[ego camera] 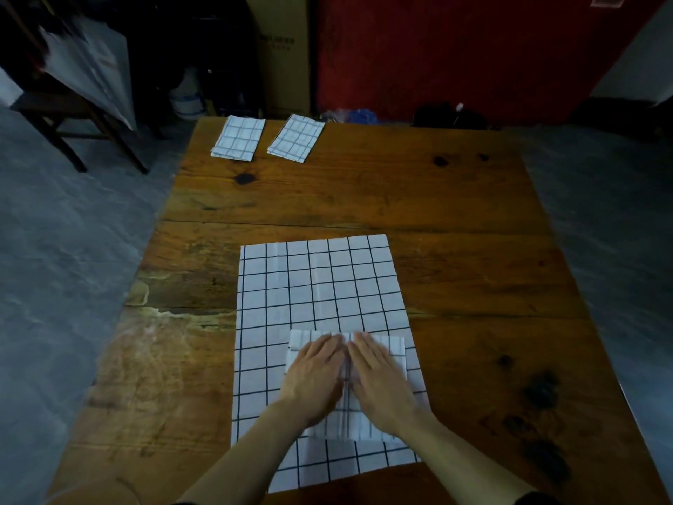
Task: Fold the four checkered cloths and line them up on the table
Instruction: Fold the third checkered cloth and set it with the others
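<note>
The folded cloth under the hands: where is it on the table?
In the head view, the folded cloth lies on the near part of the spread cloth, pressed by both hands.

Both hands lie flat, fingers straight, side by side on a folded checkered cloth [395,353]: the left hand [316,377] beside the right hand [378,377]. That cloth sits on a spread checkered cloth [320,286] on the wooden table [455,220]. Two more folded cloths, one [238,137] beside the other [295,137], rest near the table's far left edge.
</note>
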`<state>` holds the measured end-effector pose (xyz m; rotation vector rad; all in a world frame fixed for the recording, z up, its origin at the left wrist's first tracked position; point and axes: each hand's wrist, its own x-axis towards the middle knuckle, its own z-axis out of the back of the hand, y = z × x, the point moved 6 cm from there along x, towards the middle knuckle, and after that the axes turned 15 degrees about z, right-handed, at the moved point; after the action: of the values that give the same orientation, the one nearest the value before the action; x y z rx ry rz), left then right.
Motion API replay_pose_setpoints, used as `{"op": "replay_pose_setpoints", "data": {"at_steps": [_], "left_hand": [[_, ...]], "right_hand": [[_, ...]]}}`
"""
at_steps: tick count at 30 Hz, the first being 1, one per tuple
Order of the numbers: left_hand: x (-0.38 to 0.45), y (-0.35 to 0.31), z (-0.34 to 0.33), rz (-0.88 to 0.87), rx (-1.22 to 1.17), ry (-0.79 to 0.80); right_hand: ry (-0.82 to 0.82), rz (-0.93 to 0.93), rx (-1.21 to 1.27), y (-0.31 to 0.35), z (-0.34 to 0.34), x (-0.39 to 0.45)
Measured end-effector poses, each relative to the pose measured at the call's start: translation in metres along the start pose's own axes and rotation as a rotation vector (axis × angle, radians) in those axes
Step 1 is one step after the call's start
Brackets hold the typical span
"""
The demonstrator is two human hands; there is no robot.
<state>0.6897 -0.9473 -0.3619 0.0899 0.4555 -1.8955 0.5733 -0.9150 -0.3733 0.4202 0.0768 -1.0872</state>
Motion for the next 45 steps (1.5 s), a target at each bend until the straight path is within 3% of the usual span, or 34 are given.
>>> {"op": "replay_pose_setpoints", "data": {"at_steps": [3, 9, 14, 22, 26, 30, 35, 41, 45], "left_hand": [[0.0, 0.014, -0.001, -0.002, -0.014, -0.022], [-0.002, 0.054, 0.011, 0.17, -0.038, -0.02], [0.01, 0.054, 0.031, 0.184, -0.075, -0.122], [0.04, 0.05, 0.037, 0.266, 0.142, 0.035], [0.05, 0.054, 0.035, 0.308, 0.139, 0.105], [0.05, 0.051, 0.041, 0.314, 0.019, 0.11], [0.046, 0.052, 0.059, 0.314, -0.385, 0.061], [0.041, 0.032, 0.101, 0.15, -0.576, -0.024], [0.031, 0.038, 0.112, 0.196, -0.604, 0.037]], "right_hand": [[0.018, -0.041, 0.036, -0.014, -0.005, -0.005], [-0.037, -0.188, 0.11, -0.05, 0.0, -0.035], [-0.12, -0.223, 0.14, -0.054, 0.013, -0.024], [-0.169, -0.14, 0.141, -0.041, 0.032, 0.01], [-0.141, -0.136, 0.148, -0.042, 0.033, 0.018], [-0.142, -0.124, 0.155, -0.044, 0.036, 0.023], [-0.195, 0.032, 0.245, -0.034, 0.053, 0.041], [-0.304, 0.041, 0.444, -0.028, 0.082, 0.05], [-0.361, 0.058, 0.656, -0.026, 0.1, 0.03]]}}
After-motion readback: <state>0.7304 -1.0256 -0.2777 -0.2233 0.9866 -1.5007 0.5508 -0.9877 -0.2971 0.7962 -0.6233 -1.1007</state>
